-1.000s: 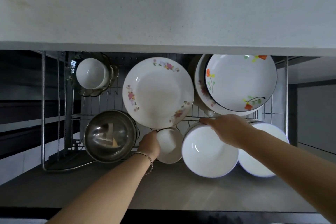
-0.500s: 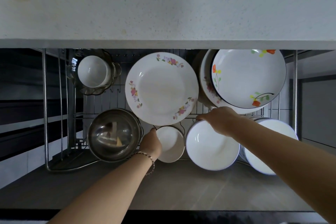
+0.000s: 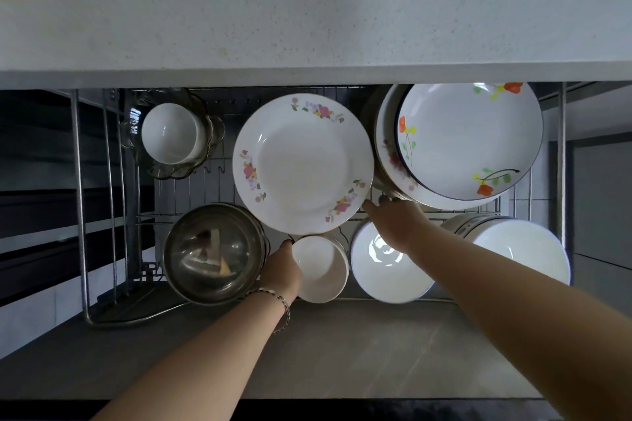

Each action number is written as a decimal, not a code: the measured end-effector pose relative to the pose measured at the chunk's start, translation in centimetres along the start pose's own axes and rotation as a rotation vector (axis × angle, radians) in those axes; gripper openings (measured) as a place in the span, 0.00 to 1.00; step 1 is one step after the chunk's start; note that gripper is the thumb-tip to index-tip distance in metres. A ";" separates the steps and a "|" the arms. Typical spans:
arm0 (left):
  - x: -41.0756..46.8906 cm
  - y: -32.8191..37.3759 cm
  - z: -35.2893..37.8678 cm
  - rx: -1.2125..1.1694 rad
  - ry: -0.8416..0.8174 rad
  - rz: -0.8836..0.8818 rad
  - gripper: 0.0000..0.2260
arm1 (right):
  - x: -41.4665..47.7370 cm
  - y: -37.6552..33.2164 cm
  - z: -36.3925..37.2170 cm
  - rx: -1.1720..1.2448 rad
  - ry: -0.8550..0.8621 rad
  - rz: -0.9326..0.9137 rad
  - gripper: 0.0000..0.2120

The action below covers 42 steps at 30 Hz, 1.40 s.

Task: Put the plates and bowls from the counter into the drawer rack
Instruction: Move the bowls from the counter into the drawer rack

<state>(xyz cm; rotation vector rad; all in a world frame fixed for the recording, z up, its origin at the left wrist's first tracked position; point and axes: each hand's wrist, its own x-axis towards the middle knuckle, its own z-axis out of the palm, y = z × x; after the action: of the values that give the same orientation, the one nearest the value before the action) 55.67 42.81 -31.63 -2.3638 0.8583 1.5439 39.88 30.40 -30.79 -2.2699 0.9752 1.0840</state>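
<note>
Just changed: the right hand (image 3: 398,225) has been lifted off the upper rim of the white bowl (image 3: 383,278) and carried farther into the drawer rack (image 3: 79,202).
Right fingers (image 3: 368,206): stretched forward with nothing seen held. The tips lie at the gap between the floral plate (image 3: 302,164) and the plate stack (image 3: 468,143). Contact with either cannot be told.
White bowl: left in the rack's front row, just behind and below those fingers, partly covered by the palm.
Small bowl (image 3: 321,272): gripped at its near-left rim by the left hand (image 3: 278,272), fingers curled round the edge, as half a second ago. It is in the front row, the white bowl just beyond it on the side away from the left fingers.
Meaning for the task: the white bowl is judged to be set down and released, while the small bowl is not yet let go. The right fingers are probably being sent to steady or shift a plate.
Around the left fingers: a steel bowl (image 3: 212,253) just on their outer side, and a cup (image 3: 171,133) in a glass dish well beyond.
Beyond the right fingers: more white bowls (image 3: 523,249) beside the forearm.
Worktop (image 3: 307,3): only its pale edge is seen above the rack.
</note>
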 end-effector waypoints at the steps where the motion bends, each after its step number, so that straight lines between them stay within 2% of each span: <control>1: 0.0 0.1 0.0 -0.004 0.005 -0.007 0.19 | -0.1 -0.2 0.3 -0.018 0.032 -0.026 0.24; 5: -0.1 0.4 0.2 0.000 0.008 -0.021 0.20 | -0.1 -0.7 0.8 -0.064 0.064 -0.112 0.23; 11: -0.3 0.8 0.0 0.026 -0.024 -0.038 0.19 | -0.2 0.0 0.2 -0.035 0.014 0.017 0.22; 15: -1.2 2.0 -0.5 0.039 -0.101 -0.131 0.28 | -1.3 0.0 0.4 0.004 0.055 0.094 0.22; 17: -2.0 2.7 -0.9 0.051 -0.097 -0.150 0.29 | -2.3 -0.2 0.2 -0.001 0.100 0.105 0.22; 24: -6.0 4.0 -3.8 0.128 -0.040 0.078 0.19 | -6.4 -0.6 -4.4 0.033 0.104 -0.001 0.19; 31: -9.2 4.5 -7.2 -0.090 -0.017 0.104 0.12 | -9.0 -3.0 -7.3 0.275 -0.015 0.018 0.17; 34: -10.6 5.1 -10.1 -0.157 0.006 0.129 0.10 | -9.2 -4.3 -10.3 0.313 0.005 -0.023 0.17; 37: -11.6 6.1 -14.8 -0.190 0.067 0.181 0.13 | -9.4 -5.1 -15.5 0.294 0.038 -0.068 0.18; 42: -11.9 9.0 -26.6 -0.167 0.310 0.312 0.13 | -8.4 -6.3 -27.3 0.291 0.244 -0.107 0.18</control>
<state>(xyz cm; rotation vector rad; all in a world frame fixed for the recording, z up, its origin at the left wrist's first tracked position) 67.83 27.74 -8.03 -2.7460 1.2621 1.4188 54.20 20.53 -7.34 -2.2141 1.0173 0.5861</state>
